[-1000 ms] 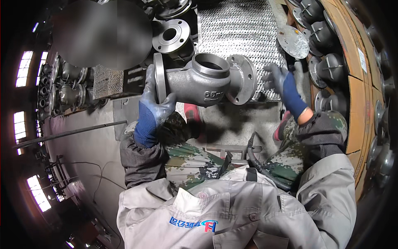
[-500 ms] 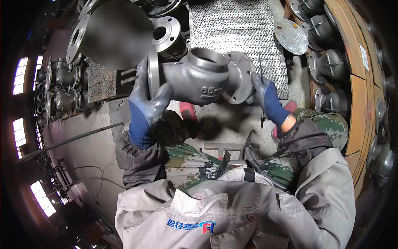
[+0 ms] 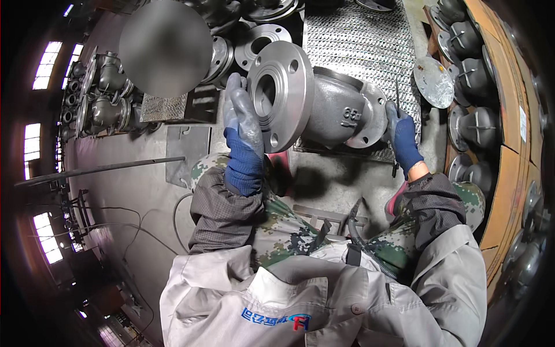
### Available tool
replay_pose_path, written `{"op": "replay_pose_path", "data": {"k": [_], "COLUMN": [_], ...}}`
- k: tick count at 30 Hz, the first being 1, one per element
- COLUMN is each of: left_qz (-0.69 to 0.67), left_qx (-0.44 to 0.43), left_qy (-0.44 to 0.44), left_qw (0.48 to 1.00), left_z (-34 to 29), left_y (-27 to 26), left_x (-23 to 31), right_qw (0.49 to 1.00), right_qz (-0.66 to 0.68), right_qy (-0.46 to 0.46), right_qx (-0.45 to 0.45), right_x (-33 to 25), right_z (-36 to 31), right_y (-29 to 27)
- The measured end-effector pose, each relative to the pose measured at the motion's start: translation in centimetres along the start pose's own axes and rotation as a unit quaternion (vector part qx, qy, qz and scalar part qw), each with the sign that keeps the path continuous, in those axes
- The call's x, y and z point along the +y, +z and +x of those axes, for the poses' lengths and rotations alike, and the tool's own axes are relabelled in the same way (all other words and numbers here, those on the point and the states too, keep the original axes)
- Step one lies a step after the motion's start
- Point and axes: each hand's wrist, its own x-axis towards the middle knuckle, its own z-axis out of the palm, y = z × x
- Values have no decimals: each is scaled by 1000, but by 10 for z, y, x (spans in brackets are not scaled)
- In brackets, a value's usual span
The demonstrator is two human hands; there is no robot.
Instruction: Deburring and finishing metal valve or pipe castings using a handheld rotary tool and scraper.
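A grey cast-metal valve body [image 3: 332, 113] is between my gloved hands, above the near end of the ribbed metal plate. Its big left flange [image 3: 299, 95], with bolt holes and a ringed face, is turned toward my left hand [image 3: 245, 115]. That hand's fingers are long and close together, the palm against the flange's left edge; part of the thumb is hidden. At the other end my right hand [image 3: 403, 136] grips the rim of the smaller right flange [image 3: 370, 115]. A thin dark rod [image 3: 397, 89] shows beside that hand; whether I hold it cannot be made out.
The ribbed plate [image 3: 358, 43] lies ahead, with a round metal disc [image 3: 433, 82] at its right. Several flanged castings [image 3: 481, 127] stand on the right by cardboard [image 3: 517, 127]. More castings [image 3: 107, 110] are stacked at left. A long bar [image 3: 104, 168] extends across the left.
The valve body has swung round so its left flange faces me more and shows its bore. My left hand has shifted from clasping that flange to straighter fingers along its edge.
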Motion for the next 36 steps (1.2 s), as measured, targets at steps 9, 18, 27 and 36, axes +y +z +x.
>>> {"op": "replay_pose_path", "data": {"k": [9,18,27,36], "left_qz": [327,535,423,361], "left_qx": [-78,-232,-131,-65], "left_qy": [-7,90,-77,-204], "left_qw": [942,807,893,907], "left_z": [13,-1,-10,-18], "left_y": [8,24,-35,-27], "left_x": [26,37,22,42], "right_qw": [997,997,988,987], "right_qz": [-66,62,103,90], "right_qy": [-38,-13,-30,0], "right_qx": [2,-32,-108,-130], "right_x": [18,11,25,9], "right_z": [14,-20,-44,-74], "right_y": [-9,3,23,9]}}
